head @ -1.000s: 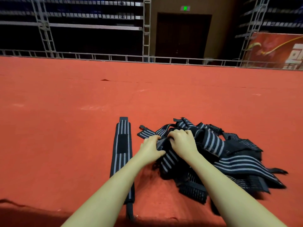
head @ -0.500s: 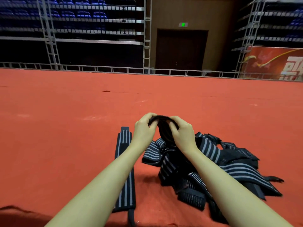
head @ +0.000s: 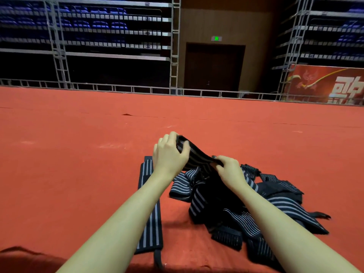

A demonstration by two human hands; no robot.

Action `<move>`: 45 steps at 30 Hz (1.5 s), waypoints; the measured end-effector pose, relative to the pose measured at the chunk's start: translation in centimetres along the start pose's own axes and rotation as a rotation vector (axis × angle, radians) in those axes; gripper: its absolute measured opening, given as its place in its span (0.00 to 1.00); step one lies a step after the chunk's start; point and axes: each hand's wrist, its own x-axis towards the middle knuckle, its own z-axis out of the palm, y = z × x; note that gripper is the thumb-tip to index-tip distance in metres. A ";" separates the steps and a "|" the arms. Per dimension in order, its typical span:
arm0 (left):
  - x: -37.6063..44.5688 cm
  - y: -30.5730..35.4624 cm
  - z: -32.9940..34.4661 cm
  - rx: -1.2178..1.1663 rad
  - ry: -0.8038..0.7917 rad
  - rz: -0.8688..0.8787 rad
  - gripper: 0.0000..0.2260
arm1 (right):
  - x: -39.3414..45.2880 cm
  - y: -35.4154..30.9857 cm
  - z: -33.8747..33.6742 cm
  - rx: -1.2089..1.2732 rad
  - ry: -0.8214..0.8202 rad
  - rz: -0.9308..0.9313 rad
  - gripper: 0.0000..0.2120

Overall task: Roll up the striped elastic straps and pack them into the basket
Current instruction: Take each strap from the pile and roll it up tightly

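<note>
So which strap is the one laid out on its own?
Start at the dark pile of straps on the red carpet. Just left of it, partly under the left forearm, lies the flat strap. It alone is stretched out straight, untangled.

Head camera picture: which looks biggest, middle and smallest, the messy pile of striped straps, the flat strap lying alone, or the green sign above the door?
1. Tangled pile of black-and-grey striped elastic straps.
2. Flat striped strap lying alone on the red carpet.
3. Small green-lit sign above the dark door; it is far away, so it only looks tiny.
</note>
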 end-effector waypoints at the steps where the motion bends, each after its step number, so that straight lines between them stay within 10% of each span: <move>1: 0.1 0.2 -0.2 0.078 -0.036 0.007 0.16 | 0.4 -0.4 -0.3 0.052 0.058 -0.002 0.11; 7: 0.4 1.0 -0.8 0.259 -0.206 0.076 0.37 | 1.8 -4.3 -2.1 0.309 0.250 -0.151 0.09; 15: 0.8 1.2 0.4 0.243 -0.134 0.195 0.12 | 1.1 -5.2 -1.4 0.397 0.191 -0.259 0.05; 27: -0.5 -0.5 2.9 0.056 -0.093 0.176 0.07 | 0.9 1.6 -0.3 -0.324 -0.160 -0.130 0.08; 34: -1.2 -0.4 4.5 -0.012 -0.155 0.136 0.09 | 1.2 4.2 -0.2 -0.391 -0.076 -0.111 0.09; 38: -0.9 -0.1 5.8 0.342 -0.319 0.124 0.22 | 0.1 5.2 0.5 -0.433 0.000 -0.198 0.10; 45: -3.1 -0.1 9.8 0.398 -0.498 0.381 0.31 | 0.1 5.9 1.7 -0.417 0.190 -0.304 0.08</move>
